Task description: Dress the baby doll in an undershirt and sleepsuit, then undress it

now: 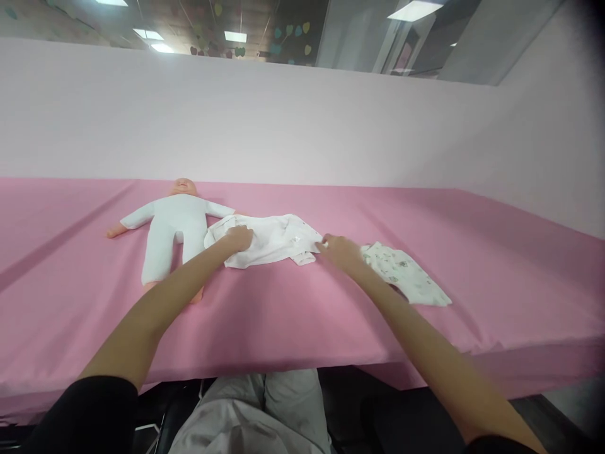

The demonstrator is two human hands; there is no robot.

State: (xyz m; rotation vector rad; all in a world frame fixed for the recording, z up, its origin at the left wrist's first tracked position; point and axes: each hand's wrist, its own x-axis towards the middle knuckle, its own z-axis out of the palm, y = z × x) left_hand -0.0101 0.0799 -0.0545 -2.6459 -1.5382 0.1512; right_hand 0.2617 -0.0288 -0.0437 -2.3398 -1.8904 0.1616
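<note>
While the white garment (269, 241) lies between them, left grip (237, 238) and right grip (339, 251) clutch its ends.

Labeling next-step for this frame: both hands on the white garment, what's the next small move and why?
Probably draw the two hands apart to spread the white garment flat. The left hand presses its bunched left end and the right hand pinches its right edge, with the doll lying just beside it on the pink table.
</note>
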